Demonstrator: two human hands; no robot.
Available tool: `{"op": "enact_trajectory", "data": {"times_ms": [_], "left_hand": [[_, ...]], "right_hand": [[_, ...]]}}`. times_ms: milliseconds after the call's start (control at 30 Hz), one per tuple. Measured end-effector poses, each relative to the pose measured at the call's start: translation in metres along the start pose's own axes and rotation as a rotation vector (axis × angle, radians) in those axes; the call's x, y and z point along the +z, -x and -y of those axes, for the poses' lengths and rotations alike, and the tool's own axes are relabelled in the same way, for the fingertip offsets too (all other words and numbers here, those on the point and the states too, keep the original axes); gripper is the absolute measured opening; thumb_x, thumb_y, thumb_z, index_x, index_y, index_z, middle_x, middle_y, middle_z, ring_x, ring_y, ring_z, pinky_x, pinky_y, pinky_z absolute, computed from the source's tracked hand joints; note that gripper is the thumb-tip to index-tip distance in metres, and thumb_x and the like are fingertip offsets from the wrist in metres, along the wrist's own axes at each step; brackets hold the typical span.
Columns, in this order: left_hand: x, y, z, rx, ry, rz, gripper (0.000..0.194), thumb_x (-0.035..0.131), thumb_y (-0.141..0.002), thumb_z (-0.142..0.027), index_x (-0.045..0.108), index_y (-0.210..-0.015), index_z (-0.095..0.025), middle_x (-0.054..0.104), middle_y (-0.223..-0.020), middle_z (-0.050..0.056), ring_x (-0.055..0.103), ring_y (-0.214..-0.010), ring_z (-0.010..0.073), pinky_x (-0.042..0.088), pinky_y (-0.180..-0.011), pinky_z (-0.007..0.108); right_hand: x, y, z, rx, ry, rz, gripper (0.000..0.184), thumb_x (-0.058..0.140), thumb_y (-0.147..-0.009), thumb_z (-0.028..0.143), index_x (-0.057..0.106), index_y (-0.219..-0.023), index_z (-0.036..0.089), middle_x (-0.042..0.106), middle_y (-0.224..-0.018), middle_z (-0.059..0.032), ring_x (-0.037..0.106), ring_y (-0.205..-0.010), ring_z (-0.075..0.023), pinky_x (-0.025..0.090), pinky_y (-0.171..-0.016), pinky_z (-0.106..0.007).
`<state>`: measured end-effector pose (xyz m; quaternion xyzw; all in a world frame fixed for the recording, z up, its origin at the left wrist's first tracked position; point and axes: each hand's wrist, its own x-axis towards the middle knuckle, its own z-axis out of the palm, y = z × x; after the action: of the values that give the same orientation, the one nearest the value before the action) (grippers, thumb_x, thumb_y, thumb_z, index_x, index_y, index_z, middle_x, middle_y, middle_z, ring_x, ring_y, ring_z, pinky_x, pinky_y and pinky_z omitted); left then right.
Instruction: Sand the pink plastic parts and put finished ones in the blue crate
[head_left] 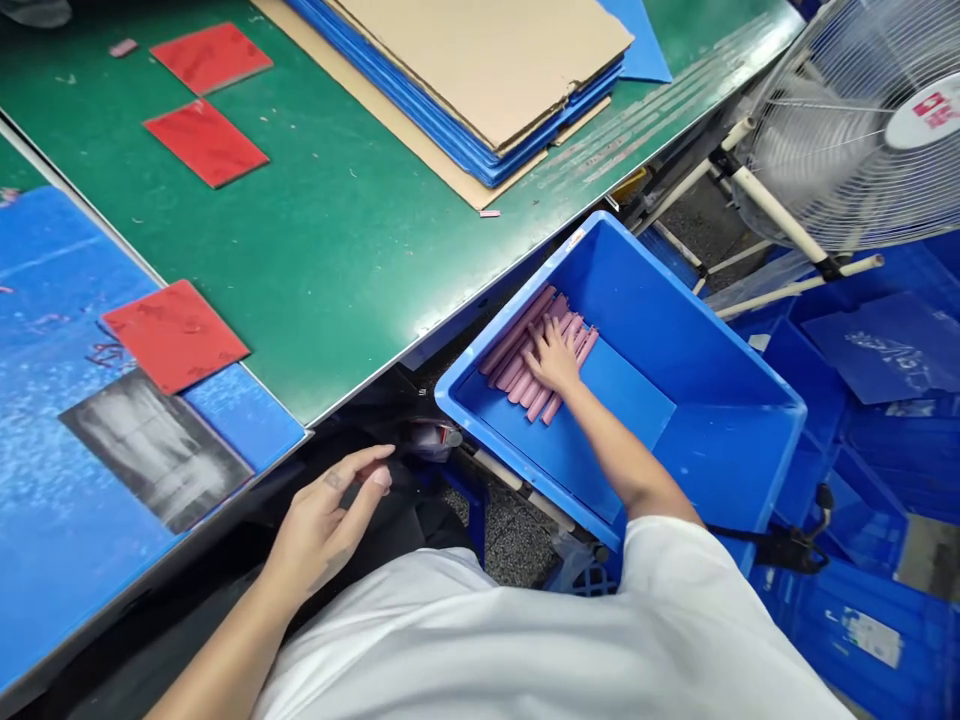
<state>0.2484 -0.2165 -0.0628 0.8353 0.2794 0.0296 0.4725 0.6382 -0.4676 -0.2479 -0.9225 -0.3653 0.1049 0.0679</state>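
Note:
My right hand (551,355) reaches into a blue plastic crate (697,305) and lies with spread fingers on a loose pile of pink rods (517,345). The rods lie roughly side by side on the crate's far side, partly hidden by my hand. A flat blue sheet (607,425) lies inside the crate next to them. My left hand (330,520) is outside the crate, below the green table's edge, with its fingers loosely curled around nothing. A small shiny packet (433,440) lies just beyond its fingertips.
A green workbench (315,270) holds red pads (206,143) and a stack of blue sheets under cardboard (480,60). A blue board (75,300) with a red pad (175,335) lies at left. A caged fan (840,130) stands at upper right, above stacked blue crates (862,640).

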Motion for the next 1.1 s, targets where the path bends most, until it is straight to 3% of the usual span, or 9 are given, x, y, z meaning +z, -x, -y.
{"op": "enact_trajectory", "data": {"times_ms": [100,200,333,433,600,733,867,1100], "left_hand": [[-0.006,0.012,0.009,-0.024,-0.039,-0.014,0.052,0.066,-0.109,-0.067,0.08,-0.136,-0.025,0.086,-0.107,0.007,0.083,-0.089,0.0247,0.07,-0.085,0.033],[-0.011,0.026,0.014,-0.087,-0.062,-0.054,0.053,0.064,-0.11,-0.067,0.08,-0.137,-0.024,0.085,-0.107,0.007,0.083,-0.092,0.024,0.069,-0.084,0.031],[-0.008,0.036,0.016,-0.133,-0.067,-0.093,0.056,0.063,-0.109,-0.069,0.081,-0.135,-0.023,0.085,-0.105,0.009,0.082,-0.088,0.0241,0.063,-0.062,0.025],[-0.002,0.038,0.015,-0.08,-0.075,-0.053,0.053,0.064,-0.108,-0.067,0.083,-0.134,-0.024,0.087,-0.112,0.01,0.084,-0.088,0.0262,0.059,-0.052,0.024],[-0.002,0.038,0.006,0.064,-0.093,0.018,0.045,0.066,-0.108,-0.059,0.083,-0.134,-0.027,0.089,-0.117,0.009,0.087,-0.089,0.0273,0.062,-0.052,0.026],[-0.005,0.044,0.002,0.043,-0.129,-0.025,0.046,0.063,-0.108,-0.059,0.082,-0.132,-0.025,0.089,-0.116,0.009,0.087,-0.089,0.0277,0.063,-0.053,0.027],[-0.006,0.06,0.007,0.035,-0.166,-0.043,0.049,0.063,-0.107,-0.06,0.082,-0.134,-0.024,0.089,-0.114,0.009,0.087,-0.09,0.0277,0.063,-0.054,0.027],[0.001,0.095,0.025,-0.068,-0.168,-0.119,0.054,0.061,-0.107,-0.062,0.079,-0.14,-0.022,0.088,-0.113,0.01,0.086,-0.09,0.0271,0.063,-0.057,0.026]], "right_hand": [[0.009,-0.004,0.012,0.045,-0.026,0.006,0.079,0.042,-0.116,0.048,0.038,-0.183,0.006,0.022,-0.193,-0.0263,0.015,-0.183,-0.0412,0.012,-0.146,-0.068],[0.014,0.002,0.015,0.035,-0.017,-0.026,0.078,0.043,-0.116,0.049,0.042,-0.18,0.005,0.026,-0.192,-0.0265,0.018,-0.182,-0.0419,0.012,-0.146,-0.068],[0.014,0.007,0.012,0.02,-0.01,-0.007,0.081,0.042,-0.115,0.05,0.043,-0.178,-0.001,0.029,-0.19,-0.0292,0.022,-0.181,-0.0415,0.011,-0.147,-0.066],[0.015,0.009,0.011,0.063,-0.013,-0.013,0.082,0.037,-0.116,0.048,0.037,-0.179,-0.005,0.027,-0.19,-0.0314,0.022,-0.181,-0.0413,0.01,-0.146,-0.067],[0.012,0.01,0.008,0.078,-0.017,-0.001,0.082,0.041,-0.115,0.049,0.036,-0.181,0.002,0.027,-0.191,-0.0286,0.023,-0.181,-0.0394,0.009,-0.146,-0.068],[0.009,-0.004,0.023,0.04,-0.015,-0.017,0.085,0.046,-0.113,0.047,0.033,-0.181,-0.004,0.027,-0.19,-0.0318,0.02,-0.18,-0.044,0.007,-0.145,-0.07],[0.015,-0.009,0.053,-0.145,-0.025,0.029,0.101,0.061,-0.107,0.061,0.035,-0.18,-0.004,0.029,-0.189,-0.0328,0.019,-0.179,-0.0473,0.004,-0.145,-0.072],[0.01,0.01,0.067,-0.153,-0.007,0.044,0.09,0.055,-0.112,0.052,0.039,-0.173,-0.012,0.029,-0.186,-0.0399,0.019,-0.179,-0.0491,-0.001,-0.144,-0.074]]}}
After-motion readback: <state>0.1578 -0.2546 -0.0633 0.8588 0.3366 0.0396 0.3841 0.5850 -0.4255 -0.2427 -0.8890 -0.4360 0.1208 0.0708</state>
